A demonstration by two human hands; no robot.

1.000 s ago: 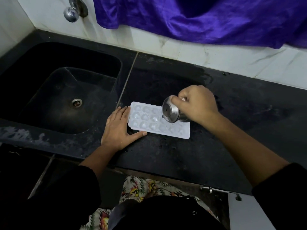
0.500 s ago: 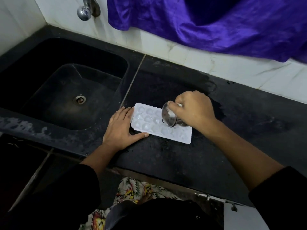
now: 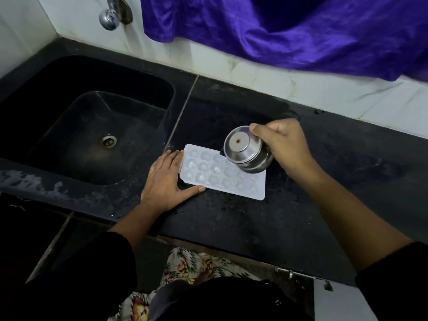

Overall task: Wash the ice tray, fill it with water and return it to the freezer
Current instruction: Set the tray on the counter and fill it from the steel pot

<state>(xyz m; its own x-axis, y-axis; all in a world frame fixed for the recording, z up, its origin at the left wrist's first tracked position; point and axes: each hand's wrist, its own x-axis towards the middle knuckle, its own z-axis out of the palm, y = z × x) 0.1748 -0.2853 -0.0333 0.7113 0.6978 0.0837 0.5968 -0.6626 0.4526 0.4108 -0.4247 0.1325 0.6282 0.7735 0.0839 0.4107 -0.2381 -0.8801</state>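
Black stone counter [image 3: 231, 228], wet and speckled; sink [image 3: 69, 77] at 9 o'clock, tap [image 3: 111, 17] at 11. White plastic ice tray [image 3: 208, 174] lies flat at centre, its rounded cells glinting. My left hand [image 3: 165, 179] sits at the tray's 9 o'clock end, fingers straight on the stone, thumb along the near edge. I judge it is bracing against sliding. My right hand [image 3: 284, 147] curls round a smooth steel tumbler [image 3: 245, 151], tipped base-up over the tray's 2 o'clock corner to pour. Any stream is too faint to tell.

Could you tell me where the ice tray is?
Head view, centre: the ice tray lies on the black counter right of the sink, left hand touching its left end, steel cup over its right.
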